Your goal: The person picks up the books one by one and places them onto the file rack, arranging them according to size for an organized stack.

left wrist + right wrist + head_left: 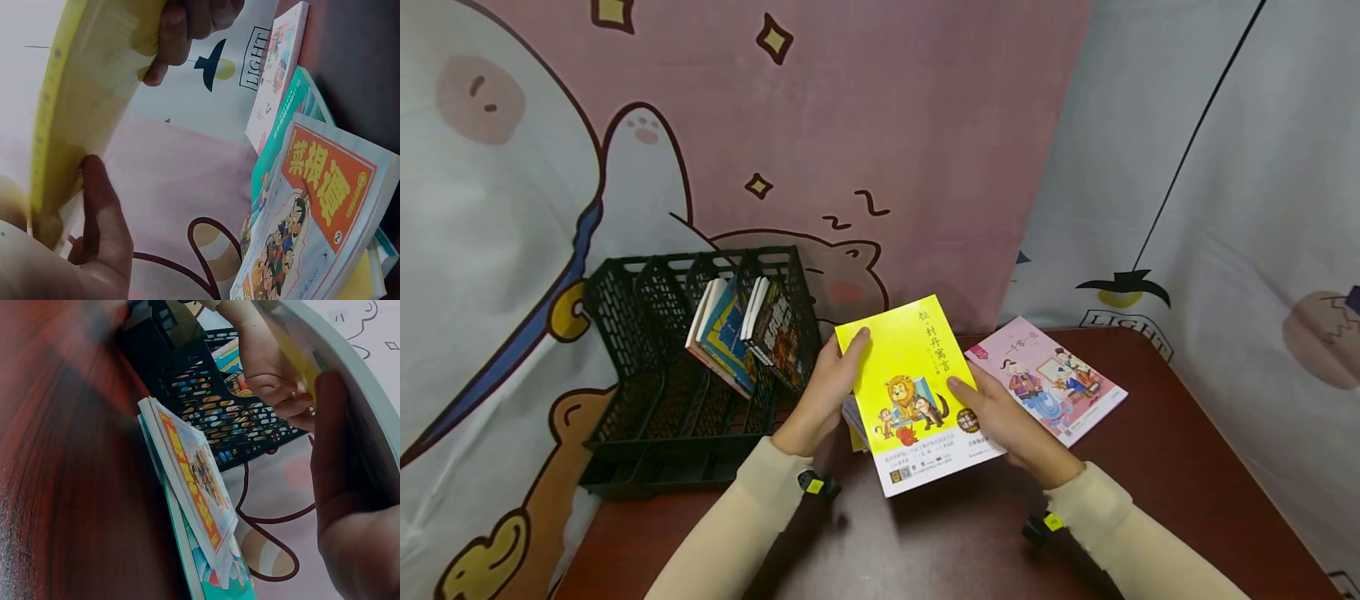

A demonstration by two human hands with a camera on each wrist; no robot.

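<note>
A yellow picture book (898,358) with a lion and other animals on its cover is held up above the table, tilted. My left hand (827,379) grips its left edge, the thumb lying on the cover. On the right edge my right hand (1000,412) holds it too, thumb in front and fingers behind. Below it, in the left wrist view, a book with an orange title panel (331,178) lies on top of a green book (281,134). A pink book (1045,379) lies to the right on the table, partly covered in the head view.
At the left stands a black slotted file rack (700,446). Several books lean in its right compartments, among them a blue-and-yellow book (727,333) and a dark-covered book (780,337). The brown table (1180,467) meets a printed curtain (925,150) behind.
</note>
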